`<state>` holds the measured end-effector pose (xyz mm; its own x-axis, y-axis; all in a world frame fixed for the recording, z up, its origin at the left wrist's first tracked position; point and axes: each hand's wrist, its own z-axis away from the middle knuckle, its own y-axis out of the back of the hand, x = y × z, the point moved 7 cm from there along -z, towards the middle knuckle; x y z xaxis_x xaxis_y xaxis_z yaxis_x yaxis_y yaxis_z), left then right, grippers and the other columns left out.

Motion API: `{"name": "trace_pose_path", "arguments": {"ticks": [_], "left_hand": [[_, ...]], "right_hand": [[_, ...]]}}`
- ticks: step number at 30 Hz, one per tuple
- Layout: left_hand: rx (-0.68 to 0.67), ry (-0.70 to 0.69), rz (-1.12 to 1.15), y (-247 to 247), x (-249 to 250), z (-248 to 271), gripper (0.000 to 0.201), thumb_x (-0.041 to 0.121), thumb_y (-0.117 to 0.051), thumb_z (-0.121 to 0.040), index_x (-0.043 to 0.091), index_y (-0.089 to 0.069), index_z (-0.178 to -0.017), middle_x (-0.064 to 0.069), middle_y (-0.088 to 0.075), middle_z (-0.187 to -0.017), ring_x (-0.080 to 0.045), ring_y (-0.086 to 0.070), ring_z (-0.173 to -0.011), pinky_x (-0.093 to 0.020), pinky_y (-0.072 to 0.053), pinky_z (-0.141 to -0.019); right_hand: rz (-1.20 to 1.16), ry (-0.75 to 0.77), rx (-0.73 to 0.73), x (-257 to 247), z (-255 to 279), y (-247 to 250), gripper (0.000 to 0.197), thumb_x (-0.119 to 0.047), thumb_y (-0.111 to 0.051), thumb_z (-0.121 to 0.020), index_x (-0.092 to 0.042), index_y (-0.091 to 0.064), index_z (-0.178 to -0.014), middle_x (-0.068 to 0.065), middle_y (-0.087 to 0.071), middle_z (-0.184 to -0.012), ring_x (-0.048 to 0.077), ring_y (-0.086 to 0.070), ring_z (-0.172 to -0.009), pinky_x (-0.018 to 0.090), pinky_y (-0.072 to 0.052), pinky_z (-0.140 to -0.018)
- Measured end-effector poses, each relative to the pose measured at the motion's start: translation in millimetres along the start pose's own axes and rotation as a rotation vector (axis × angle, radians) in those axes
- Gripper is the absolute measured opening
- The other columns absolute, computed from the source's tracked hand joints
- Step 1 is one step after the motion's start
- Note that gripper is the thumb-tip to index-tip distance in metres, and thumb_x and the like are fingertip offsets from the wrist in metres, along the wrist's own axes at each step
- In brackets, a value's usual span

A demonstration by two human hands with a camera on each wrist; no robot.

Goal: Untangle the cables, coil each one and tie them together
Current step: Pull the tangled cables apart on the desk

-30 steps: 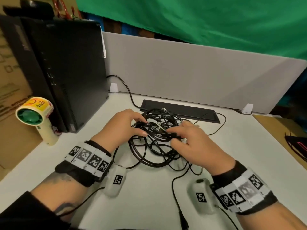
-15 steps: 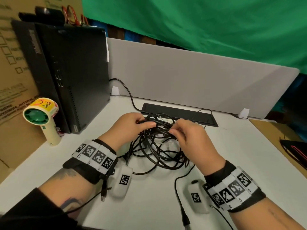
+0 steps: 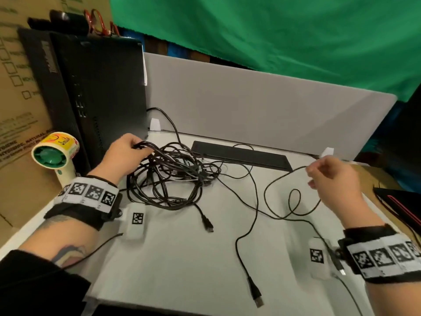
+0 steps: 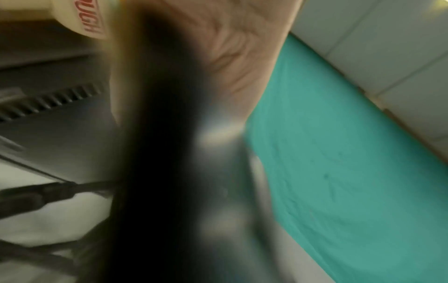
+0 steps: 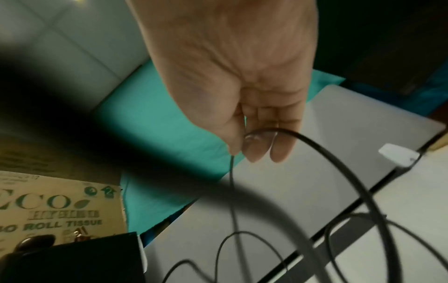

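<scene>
A tangle of black cables (image 3: 168,176) lies on the white table (image 3: 182,258), left of centre. My left hand (image 3: 127,153) grips several strands at the tangle's upper left, beside the black computer case. My right hand (image 3: 328,176) is raised at the far right and pinches a thin black cable (image 3: 268,190) (image 5: 315,147) that trails in loops back to the tangle. Two loose plug ends (image 3: 207,224) (image 3: 256,295) lie on the table nearer me. The left wrist view is blurred and mostly blocked by a dark strand.
A black computer case (image 3: 95,92) stands at the back left with a small handheld fan (image 3: 54,156) in front of it. A black strip (image 3: 241,156) lies along the grey divider panel (image 3: 262,110). A dark object (image 3: 401,206) sits at the right edge.
My hands have moved apart. The right hand has drawn a thin cable out of the tangle to the right, and the left hand has shifted left with the bundle of strands.
</scene>
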<state>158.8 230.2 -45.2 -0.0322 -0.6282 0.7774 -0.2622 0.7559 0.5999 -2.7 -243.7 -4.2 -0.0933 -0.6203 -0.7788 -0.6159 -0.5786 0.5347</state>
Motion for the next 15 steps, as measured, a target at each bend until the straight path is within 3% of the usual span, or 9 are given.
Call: {"name": "trace_pose_path", "arguments": {"ticks": [2,4,6,8,10,11,12,13,15], "left_hand": [[-0.034,0.008,-0.048,-5.5,10.3,4.4,0.023,0.029,-0.068,-0.090,0.026,-0.058,-0.110,-0.003,-0.064,-0.106,-0.026,-0.060,-0.100,-0.038,-0.047,-0.084],[-0.090,0.007,-0.180,-11.0,22.7,12.3,0.044,0.022,-0.060,-0.092,0.030,-0.048,-0.134,-0.009,-0.055,-0.131,-0.035,-0.053,-0.118,-0.047,-0.045,-0.101],[-0.148,0.013,-0.335,-16.9,36.0,25.5,0.055,0.017,-0.053,-0.092,0.040,-0.041,-0.141,-0.008,-0.038,-0.148,-0.039,-0.040,-0.130,-0.049,-0.037,-0.108],[-0.233,-0.014,-0.432,-25.5,50.1,42.0,0.056,0.018,-0.049,-0.092,0.049,-0.042,-0.139,-0.005,-0.025,-0.155,-0.040,-0.030,-0.135,-0.049,-0.030,-0.109],[-0.324,-0.071,-0.453,-36.5,61.5,57.1,0.048,0.032,-0.047,-0.093,0.058,-0.044,-0.134,-0.001,-0.012,-0.162,-0.044,-0.016,-0.142,-0.052,-0.021,-0.115],[-0.359,-0.090,-0.457,-41.4,65.5,63.5,0.043,0.048,-0.049,-0.092,0.061,-0.043,-0.133,0.001,-0.006,-0.164,-0.046,-0.006,-0.146,-0.055,-0.015,-0.117],[-0.398,-0.108,-0.470,-46.9,67.2,68.6,0.052,0.069,-0.051,-0.083,0.063,-0.041,-0.134,0.002,-0.001,-0.164,-0.049,0.005,-0.147,-0.060,-0.009,-0.118],[-0.447,-0.124,-0.504,-53.4,67.6,73.8,0.074,0.088,-0.054,-0.068,0.064,-0.037,-0.136,0.004,0.004,-0.165,-0.052,0.015,-0.146,-0.065,-0.003,-0.117],[-0.494,-0.167,-0.668,-64.5,66.9,81.7,0.110,0.097,-0.062,-0.043,0.063,-0.028,-0.142,0.001,0.013,-0.164,-0.058,0.029,-0.140,-0.073,0.006,-0.111]], "right_hand": [[-0.071,0.003,-0.064,-2.9,6.9,-19.9,0.013,-0.008,-0.059,-0.097,-0.018,-0.064,-0.092,0.010,-0.070,-0.094,0.019,-0.067,-0.073,0.026,-0.054,-0.065],[-0.042,0.033,-0.128,-10.1,16.2,-38.1,0.015,-0.014,-0.062,-0.096,-0.020,-0.065,-0.110,0.012,-0.070,-0.106,0.021,-0.064,-0.082,0.025,-0.050,-0.072],[0.106,0.039,-0.270,-13.8,28.2,-55.1,0.040,-0.039,-0.070,-0.090,-0.030,-0.059,-0.128,0.004,-0.062,-0.126,0.021,-0.059,-0.104,0.033,-0.047,-0.090],[0.323,0.000,-0.484,-11.8,45.2,-68.8,0.076,-0.070,-0.071,-0.074,-0.043,-0.046,-0.140,0.000,-0.047,-0.141,0.025,-0.047,-0.128,0.042,-0.041,-0.106],[0.481,-0.041,-0.681,-5.7,63.6,-80.0,0.106,-0.085,-0.070,-0.055,-0.049,-0.032,-0.147,-0.001,-0.036,-0.150,0.028,-0.033,-0.141,0.048,-0.036,-0.113],[0.526,-0.050,-0.748,-2.8,71.9,-86.0,0.116,-0.087,-0.070,-0.049,-0.050,-0.024,-0.149,-0.001,-0.033,-0.153,0.030,-0.030,-0.144,0.049,-0.035,-0.114],[0.561,-0.051,-0.791,-0.7,78.6,-92.4,0.123,-0.087,-0.072,-0.047,-0.050,-0.017,-0.151,0.000,-0.030,-0.155,0.032,-0.027,-0.145,0.050,-0.035,-0.114],[0.592,-0.046,-0.815,1.8,83.5,-99.0,0.129,-0.084,-0.074,-0.047,-0.050,-0.009,-0.153,0.003,-0.026,-0.157,0.035,-0.023,-0.147,0.052,-0.034,-0.114],[0.644,-0.028,-0.877,7.4,90.9,-113.2,0.135,-0.078,-0.080,-0.048,-0.054,0.004,-0.152,0.005,-0.012,-0.163,0.041,-0.006,-0.151,0.057,-0.025,-0.118]]}}
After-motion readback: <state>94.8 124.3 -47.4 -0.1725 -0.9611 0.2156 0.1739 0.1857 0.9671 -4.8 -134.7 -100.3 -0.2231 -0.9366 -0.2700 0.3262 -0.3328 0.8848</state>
